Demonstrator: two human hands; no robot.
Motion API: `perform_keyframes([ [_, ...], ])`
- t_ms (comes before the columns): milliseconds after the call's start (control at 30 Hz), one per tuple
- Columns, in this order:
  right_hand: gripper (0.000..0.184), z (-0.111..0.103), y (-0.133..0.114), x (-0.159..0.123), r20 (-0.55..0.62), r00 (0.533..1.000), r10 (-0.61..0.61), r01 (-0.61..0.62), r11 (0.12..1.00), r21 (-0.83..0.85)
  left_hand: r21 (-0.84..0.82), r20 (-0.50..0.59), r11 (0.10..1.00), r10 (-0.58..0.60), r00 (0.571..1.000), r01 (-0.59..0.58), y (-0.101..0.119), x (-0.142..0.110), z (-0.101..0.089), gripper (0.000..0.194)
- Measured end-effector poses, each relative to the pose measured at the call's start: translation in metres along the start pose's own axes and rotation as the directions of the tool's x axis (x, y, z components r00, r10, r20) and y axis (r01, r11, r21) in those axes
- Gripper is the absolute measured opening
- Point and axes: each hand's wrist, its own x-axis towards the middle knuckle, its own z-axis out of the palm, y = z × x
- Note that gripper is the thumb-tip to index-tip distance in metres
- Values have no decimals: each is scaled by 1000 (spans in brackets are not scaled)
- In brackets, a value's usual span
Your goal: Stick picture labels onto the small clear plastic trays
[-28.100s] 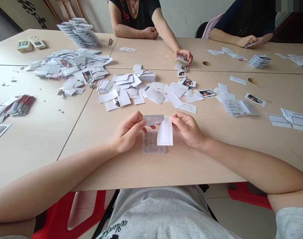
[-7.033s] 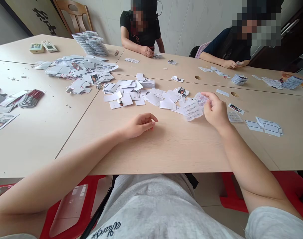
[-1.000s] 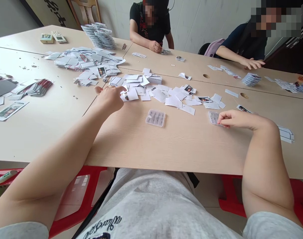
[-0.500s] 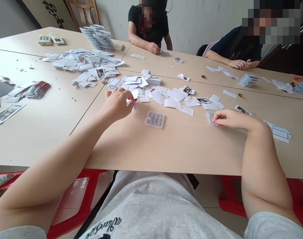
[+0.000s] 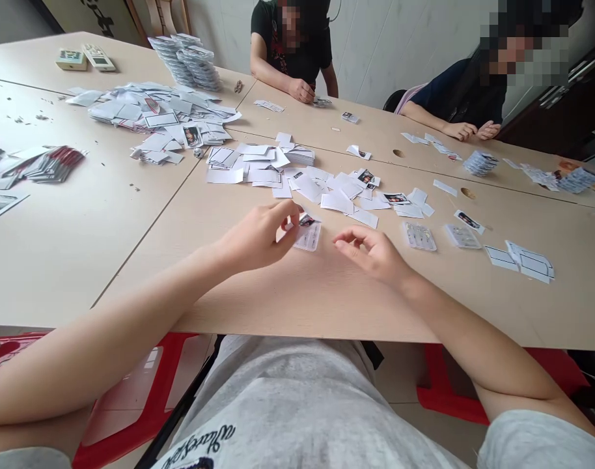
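A clear moulded plastic tray [image 5: 308, 239] with a glossy photo slip on top lies on the pale wood-grain table [image 5: 327, 306]. The left hand [image 5: 258, 238] is partly closed, fingers [image 5: 290, 218] at the tray's left edge; grip cannot be confirmed. The right hand [image 5: 370, 254] is half open, empty. Two similar trays [image 5: 418, 236] sit right of it; white paper offcuts [image 5: 317, 189] lie beyond it.

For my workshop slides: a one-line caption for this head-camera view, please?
Left hand touches a photo card; right hand hovers beside it.

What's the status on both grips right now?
Left hand: fingertips at the clear blister pack, photo on it. Right hand: empty, curled, beside it. Loose paper slips just beyond.
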Motion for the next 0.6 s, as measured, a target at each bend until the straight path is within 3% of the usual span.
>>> perform_keyframes([
  [133, 31, 22, -11, -5, 53, 998, 30, -40, 980, 194, -102, -40, 988, 113, 993, -117, 19, -9, 2, 3],
  [267, 33, 28, -12, -8, -6, 1000, -31, 31, 935, 354, -130, -88, 982, 126, 988, -137, 25, -11, 1, 4],
  [400, 31, 25, -7, -5, -70, 996, -63, 84, 930, 358, -146, -66, 982, 115, 991, -123, 22, -10, 1, 4],
  [600, 28, 21, 8, 1, -210, 977, 20, 49, 946, 322, -135, 23, 983, 128, 991, -124, 20, -11, 2, 4],
])
